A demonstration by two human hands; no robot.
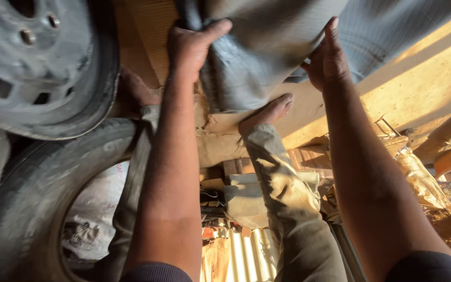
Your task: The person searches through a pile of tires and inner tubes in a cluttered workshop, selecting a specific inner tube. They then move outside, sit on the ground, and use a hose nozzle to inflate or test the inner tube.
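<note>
A grey, finely ribbed sheet (267, 47), rubber or heavy cloth, lies across the top middle. My left hand (194, 44) grips its left edge, with the thumb over the fold. My right hand (327, 57) holds its right part, thumb stretched along the surface and fingers hidden behind it. My two bare feet (267, 112) press near the sheet's lower edge on a tan, dusty surface. The other foot (137, 91) is partly hidden by my left forearm. My legs are in khaki trousers (288, 198).
A steel wheel rim (32, 57) in a tyre fills the top left. A worn bare tyre (32, 198) lies below it, ringing a white sack (97, 209). Crumpled foil and scrap (429, 183) sit at the right; corrugated metal (246, 250) shows at the bottom centre.
</note>
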